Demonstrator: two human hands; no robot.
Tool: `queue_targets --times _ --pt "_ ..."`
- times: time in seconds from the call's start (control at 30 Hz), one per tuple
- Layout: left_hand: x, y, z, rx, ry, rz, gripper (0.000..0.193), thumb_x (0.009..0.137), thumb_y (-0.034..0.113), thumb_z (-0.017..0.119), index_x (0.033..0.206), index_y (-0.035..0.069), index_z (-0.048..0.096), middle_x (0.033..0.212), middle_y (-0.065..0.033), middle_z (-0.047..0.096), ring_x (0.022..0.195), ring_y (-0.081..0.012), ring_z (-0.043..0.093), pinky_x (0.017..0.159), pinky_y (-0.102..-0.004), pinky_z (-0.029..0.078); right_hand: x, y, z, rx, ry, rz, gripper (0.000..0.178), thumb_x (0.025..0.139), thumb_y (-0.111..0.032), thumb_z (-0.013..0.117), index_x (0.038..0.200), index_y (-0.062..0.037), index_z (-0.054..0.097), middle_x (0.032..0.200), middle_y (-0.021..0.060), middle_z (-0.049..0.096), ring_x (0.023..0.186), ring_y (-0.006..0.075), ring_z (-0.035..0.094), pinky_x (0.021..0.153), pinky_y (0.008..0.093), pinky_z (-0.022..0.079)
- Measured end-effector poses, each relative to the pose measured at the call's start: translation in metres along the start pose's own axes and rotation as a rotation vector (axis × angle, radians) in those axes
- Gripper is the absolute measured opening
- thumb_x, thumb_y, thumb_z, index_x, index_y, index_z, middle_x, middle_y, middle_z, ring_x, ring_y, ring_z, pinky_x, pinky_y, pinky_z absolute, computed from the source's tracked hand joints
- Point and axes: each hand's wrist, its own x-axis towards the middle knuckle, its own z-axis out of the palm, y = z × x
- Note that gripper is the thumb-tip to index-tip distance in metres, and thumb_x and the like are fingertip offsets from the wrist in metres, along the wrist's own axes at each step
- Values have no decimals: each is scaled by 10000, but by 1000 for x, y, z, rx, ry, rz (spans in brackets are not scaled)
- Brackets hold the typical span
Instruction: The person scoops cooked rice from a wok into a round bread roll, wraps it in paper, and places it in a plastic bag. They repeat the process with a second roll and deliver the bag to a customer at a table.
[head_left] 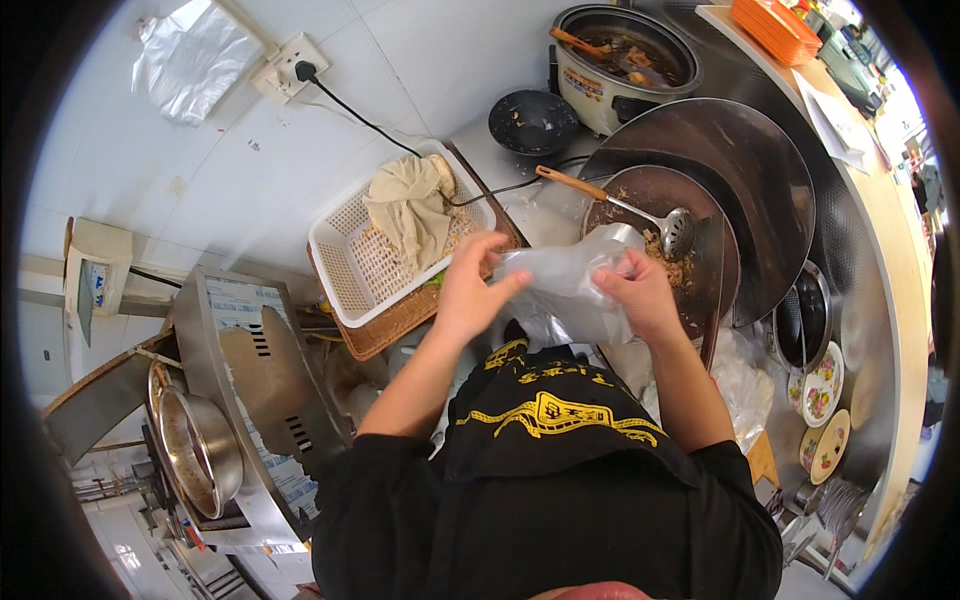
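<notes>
Black shirt front (580, 520) with yellow print (560, 415) lies closest; beyond it, a clear plastic bag (568, 295) sits between the hands: right hand (643, 295) pinching its edge, left hand (470, 290) spread open, contact unclear. It looks light, limp, slippery, easily torn; best gripped by its rim

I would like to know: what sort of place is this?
Probably a working kitchen, perhaps a commercial one: there are a pot of dark liquid and food, a perforated ladle, and flower-patterned dishes.

The right hand (638, 295) hides part of the clear bag (565, 290), and the top edge crops the orange stack (775, 30)
</notes>
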Motion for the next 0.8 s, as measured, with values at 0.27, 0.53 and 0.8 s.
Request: queue_targets --times 0.27,0.53,0.8 --pt "-14 -21 13 -440 -345 -136 136 906 100 716 880 38 597 697 0 618 578 -67 551 538 -226 446 34 34 54 -300 -59 42 277 1023 -264 574 860 -49 634 715 -65 553 628 23 475 549 211 389" --pt "94 -154 -69 -434 294 -246 107 928 31 618 1029 28 582 809 -56 653 547 -104 572 439 -262 447 31 4 5 61 199 71 226 1020 -225 551 978 -20 636 719 38 619 603 126 577 551 274 469" --pt "207 -138 -72 606 744 157 394 861 265 734 1150 11 648 868 -126 672 796 -340 631 776 -409 511 -15 5 -19 -170 348 -4 305 962 -281 674 801 -22 669 675 -1 614 507 71 522 470 218 412"
